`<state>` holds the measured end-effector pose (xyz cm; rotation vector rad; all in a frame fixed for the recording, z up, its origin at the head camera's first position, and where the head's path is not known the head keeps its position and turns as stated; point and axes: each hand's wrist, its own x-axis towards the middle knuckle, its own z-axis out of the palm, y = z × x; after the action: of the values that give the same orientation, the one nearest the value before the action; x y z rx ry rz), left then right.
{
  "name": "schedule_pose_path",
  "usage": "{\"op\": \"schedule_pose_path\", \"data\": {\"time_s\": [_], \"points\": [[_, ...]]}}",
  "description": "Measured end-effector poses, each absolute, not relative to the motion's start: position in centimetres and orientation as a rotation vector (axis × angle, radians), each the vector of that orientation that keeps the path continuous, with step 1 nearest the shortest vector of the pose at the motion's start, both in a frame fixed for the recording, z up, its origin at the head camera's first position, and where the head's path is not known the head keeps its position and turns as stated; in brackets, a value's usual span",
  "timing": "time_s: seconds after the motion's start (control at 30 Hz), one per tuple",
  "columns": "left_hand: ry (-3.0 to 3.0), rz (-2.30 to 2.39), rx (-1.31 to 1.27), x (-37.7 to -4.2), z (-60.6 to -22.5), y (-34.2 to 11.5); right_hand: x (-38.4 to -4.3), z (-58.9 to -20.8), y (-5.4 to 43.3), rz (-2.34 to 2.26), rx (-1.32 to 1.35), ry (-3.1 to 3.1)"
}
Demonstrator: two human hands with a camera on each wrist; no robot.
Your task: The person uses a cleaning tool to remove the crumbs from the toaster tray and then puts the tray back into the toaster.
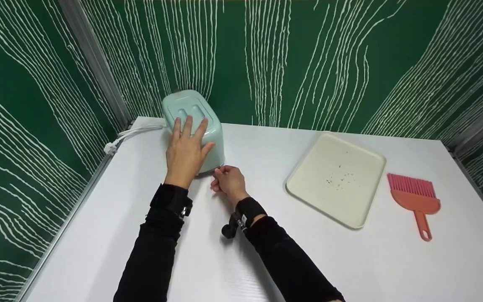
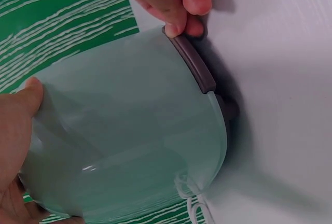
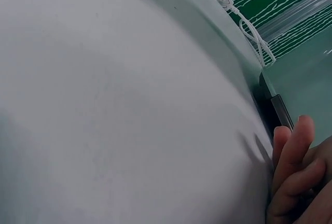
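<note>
A pale mint toaster (image 1: 214,157) stands at the back left of the white table, with two long hollows in its top. My left hand (image 1: 186,155) rests on it, fingers spread and fairly straight across the top. In the left wrist view, a dark strip, the crumb tray's edge (image 2: 194,63), runs along the toaster's base. My right hand (image 1: 229,182) is low at the near corner, its thumb and fingers pinching one end of that strip. The right wrist view shows the right hand's curled fingers (image 3: 293,154) beside the dark edge.
A white cord with its plug (image 1: 110,148) lies at the table's left back edge. Right of the hands lies a cream tray (image 1: 317,167) with dark crumbs on it. Beside it is an orange brush (image 1: 415,201) with pink bristles. Green patterned walls (image 1: 233,63) border the table.
</note>
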<state>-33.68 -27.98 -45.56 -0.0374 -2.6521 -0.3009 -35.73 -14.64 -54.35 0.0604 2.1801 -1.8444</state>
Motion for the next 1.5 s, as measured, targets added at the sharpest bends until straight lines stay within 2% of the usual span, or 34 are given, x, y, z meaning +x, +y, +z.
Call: {"op": "schedule_pose_path", "data": {"time_s": [0.7,1.1,1.5], "points": [[-2.674,-0.316,-0.022,-33.62,-45.55,-27.83,-35.89,-54.46,-14.78,-1.76,0.051,2.308],[-2.637,-0.304,-0.035,-33.61,-45.72,-27.88,-35.8,-54.64,-14.67,-1.687,-0.049,2.392],[-2.65,-0.316,-0.028,-33.72,-46.05,-28.0,-35.35,-54.63,-13.98,-1.775,-0.085,2.221]]}}
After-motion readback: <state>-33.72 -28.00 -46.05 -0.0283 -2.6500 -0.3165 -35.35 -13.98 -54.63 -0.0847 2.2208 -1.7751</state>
